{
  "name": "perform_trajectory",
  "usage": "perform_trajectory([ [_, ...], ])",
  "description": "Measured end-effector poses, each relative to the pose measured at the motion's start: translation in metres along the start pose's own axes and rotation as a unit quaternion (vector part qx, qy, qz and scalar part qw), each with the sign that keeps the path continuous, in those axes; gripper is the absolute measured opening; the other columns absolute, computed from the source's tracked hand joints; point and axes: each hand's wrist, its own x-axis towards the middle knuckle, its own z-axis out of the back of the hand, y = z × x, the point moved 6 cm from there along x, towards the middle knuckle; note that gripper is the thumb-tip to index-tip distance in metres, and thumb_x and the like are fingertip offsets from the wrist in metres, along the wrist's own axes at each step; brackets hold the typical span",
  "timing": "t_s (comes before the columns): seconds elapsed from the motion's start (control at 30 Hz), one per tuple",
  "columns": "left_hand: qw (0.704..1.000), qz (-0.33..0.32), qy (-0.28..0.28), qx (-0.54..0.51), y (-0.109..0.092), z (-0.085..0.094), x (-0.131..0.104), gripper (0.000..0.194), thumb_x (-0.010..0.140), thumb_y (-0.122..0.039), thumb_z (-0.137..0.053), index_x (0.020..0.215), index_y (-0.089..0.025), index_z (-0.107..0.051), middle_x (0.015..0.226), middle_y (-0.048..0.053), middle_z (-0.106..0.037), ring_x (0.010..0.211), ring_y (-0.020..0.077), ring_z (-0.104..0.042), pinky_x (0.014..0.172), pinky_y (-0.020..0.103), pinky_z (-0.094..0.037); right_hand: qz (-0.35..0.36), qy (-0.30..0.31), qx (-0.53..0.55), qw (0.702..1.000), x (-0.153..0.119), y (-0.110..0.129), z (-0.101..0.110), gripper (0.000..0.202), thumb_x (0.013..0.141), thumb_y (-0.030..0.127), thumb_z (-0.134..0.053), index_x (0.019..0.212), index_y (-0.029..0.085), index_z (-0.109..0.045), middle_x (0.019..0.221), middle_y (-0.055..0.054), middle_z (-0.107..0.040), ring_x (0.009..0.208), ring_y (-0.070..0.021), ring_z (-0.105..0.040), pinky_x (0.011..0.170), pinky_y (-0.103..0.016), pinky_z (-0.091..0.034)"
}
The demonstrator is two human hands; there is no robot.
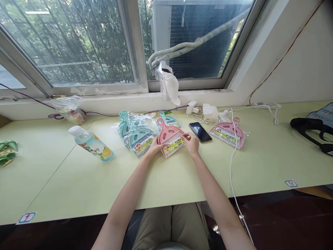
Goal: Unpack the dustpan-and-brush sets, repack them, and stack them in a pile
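Between my two hands is a pink dustpan-and-brush set [170, 139] with a yellow label, its handle pointing toward the window. My left hand [155, 146] grips its left edge, the fingers partly hidden. At the right edge my right hand [191, 141] pinches the set with thumb and fingers. Several teal sets [140, 137] in clear wrapping lie in a pile just left of it, and another teal set [169, 119] lies behind. Farther right rests a pink set [229, 133], crossed by a white cable.
A phone [200, 132] lies right of my hands, with chargers [192, 107] and a small box [210, 113] behind. A bottle [91, 143] lies tilted at left near a plastic bag [69, 109]. The white cable [231, 170] hangs over the table's front edge. Black straps [312, 130] lie far right.
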Motion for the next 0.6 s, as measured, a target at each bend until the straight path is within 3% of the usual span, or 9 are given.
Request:
perform_trajectory([
  [0.2, 0.999, 0.005, -0.008, -0.033, 0.003, 0.0, 0.001, 0.076, 0.058, -0.028, -0.079, 0.127, -0.017, -0.049, 0.125, 0.011, -0.058, 0.114, 0.0301, -0.054, 0.096, 0.043, -0.045, 0.043, -0.012, -0.023, 0.999, -0.004, 0.011, 0.001, 0.035, 0.078, 0.053, -0.057, 0.088, 0.021, -0.064, 0.083, -0.005, -0.067, 0.069, -0.0177, -0.058, 0.064, -0.028, -0.04],
  [0.3, 0.998, 0.003, -0.04, -0.054, 0.007, 0.002, 0.004, 0.078, 0.055, -0.025, -0.081, 0.125, -0.017, -0.049, 0.122, 0.011, -0.059, 0.113, 0.0302, -0.055, 0.096, 0.043, -0.045, 0.062, -0.066, 0.004, 0.996, -0.007, 0.017, 0.006, 0.047, 0.078, 0.054, -0.057, 0.111, 0.021, -0.056, 0.104, -0.008, -0.061, 0.083, -0.0187, -0.057, 0.075, -0.031, -0.043],
  [0.4, 0.993, -0.009, -0.086, -0.085, 0.01, 0.006, 0.005, 0.074, 0.056, -0.027, -0.081, 0.123, -0.017, -0.05, 0.118, 0.011, -0.061, 0.11, 0.0294, -0.057, 0.094, 0.045, -0.047, 0.018, -0.114, 0.091, 0.989, -0.011, 0.01, 0.007, 0.06, 0.076, 0.053, -0.059, 0.125, 0.022, -0.043, 0.124, -0.012, -0.049, 0.097, -0.0197, -0.054, 0.088, -0.036, -0.043],
  [0.47, 0.988, -0.021, -0.112, -0.103, 0.01, 0.01, 0.006, 0.072, 0.059, -0.028, -0.079, 0.123, -0.019, -0.049, 0.118, 0.011, -0.061, 0.11, 0.0287, -0.057, 0.094, 0.046, -0.047, -0.057, -0.061, 0.188, 0.979, -0.013, 0.0, -0.007, 0.065, 0.072, 0.052, -0.062, 0.126, 0.023, -0.042, 0.128, -0.012, -0.048, 0.103, -0.0206, -0.054, 0.087, -0.035, -0.046],
  [0.53, 0.985, -0.041, -0.134, -0.103, 0.008, 0.014, 0.006, 0.072, 0.059, -0.028, -0.079, 0.124, -0.02, -0.048, 0.121, 0.01, -0.059, 0.113, 0.0284, -0.055, 0.096, 0.047, -0.045, -0.121, 0.07, 0.294, 0.946, -0.018, -0.002, -0.032, 0.063, 0.069, 0.051, -0.064, 0.123, 0.024, -0.046, 0.121, -0.01, -0.055, 0.1, -0.0213, -0.059, 0.083, -0.034, -0.05],
  [0.6, 0.983, -0.059, -0.147, -0.087, 0.005, 0.016, 0.005, 0.074, 0.056, -0.026, -0.081, 0.123, -0.02, -0.049, 0.123, 0.01, -0.057, 0.117, 0.0288, -0.052, 0.099, 0.047, -0.043, -0.141, 0.184, 0.368, 0.9, -0.025, 0.003, -0.053, 0.058, 0.067, 0.049, -0.068, 0.116, 0.023, -0.051, 0.107, -0.008, -0.064, 0.091, -0.0211, -0.064, 0.079, -0.034, -0.052],
])
